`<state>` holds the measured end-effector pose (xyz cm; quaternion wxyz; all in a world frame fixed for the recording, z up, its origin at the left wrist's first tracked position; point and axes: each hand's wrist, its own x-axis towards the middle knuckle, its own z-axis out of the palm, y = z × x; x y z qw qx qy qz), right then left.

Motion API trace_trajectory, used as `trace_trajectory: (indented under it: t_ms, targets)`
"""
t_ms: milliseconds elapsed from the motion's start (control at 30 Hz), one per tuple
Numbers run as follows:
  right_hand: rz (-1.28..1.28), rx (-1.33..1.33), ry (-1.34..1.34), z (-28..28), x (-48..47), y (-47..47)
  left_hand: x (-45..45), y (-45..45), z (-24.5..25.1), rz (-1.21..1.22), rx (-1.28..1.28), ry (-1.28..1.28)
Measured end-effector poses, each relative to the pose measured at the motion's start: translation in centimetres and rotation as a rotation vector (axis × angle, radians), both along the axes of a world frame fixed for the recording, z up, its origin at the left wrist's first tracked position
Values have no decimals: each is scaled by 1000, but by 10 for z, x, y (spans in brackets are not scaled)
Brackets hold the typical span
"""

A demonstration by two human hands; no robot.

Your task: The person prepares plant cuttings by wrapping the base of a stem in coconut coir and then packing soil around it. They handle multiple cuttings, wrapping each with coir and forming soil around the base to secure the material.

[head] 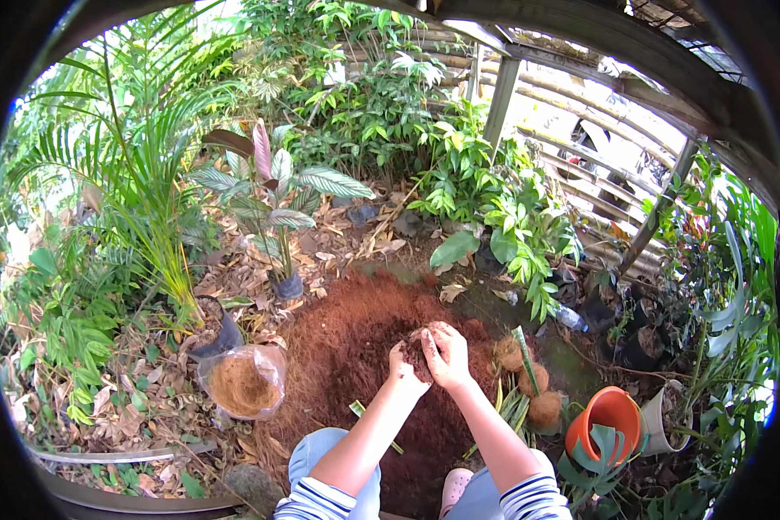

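Note:
Both my hands are cupped together above a broad heap of reddish-brown coco peat or soil (338, 331). My left hand (403, 369) and my right hand (447, 354) press a dark, moist clump (417, 357) between them. Soil sticks to the fingers, which hide part of the clump. Right of the heap sit round brown fibre balls (545, 409), and a green, yellow-edged leaf (525, 361) sticks up among them. More such leaves (512, 409) lie beside the balls. To the left stands a clear plastic bag (274, 367) holding loose coconut fibre (242, 389).
An orange bucket (578, 422) and a whitish pot (654, 422) lean at the right. A plastic bottle (569, 318) lies behind the balls. Potted plants, including a striped-leaf one in a black bag (288, 286), surround the heap. A stone (253, 489) sits at lower left.

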<state>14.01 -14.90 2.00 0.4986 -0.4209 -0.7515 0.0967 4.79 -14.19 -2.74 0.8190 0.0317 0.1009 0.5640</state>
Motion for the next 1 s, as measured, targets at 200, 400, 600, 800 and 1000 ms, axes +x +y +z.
trace_trajectory:
  t_ms: [200, 400, 600, 800, 1000]
  targets:
    - [-64, -92, 26, -7, 4, 4, 3, -4, 12, 62, -91, 113]
    - [69, 14, -43, 17, 2, 0, 4, 0, 14, 68, -109, 50]
    - [174, 165, -126, 19, -8, -7, -2, 6, 5, -53, 94, 28]
    - [50, 105, -69, 12, -9, -8, -3, 5, -1, -38, 11, 94]
    - [-39, 86, -50, 11, -13, -11, 1, 9, -7, -27, 19, 58]
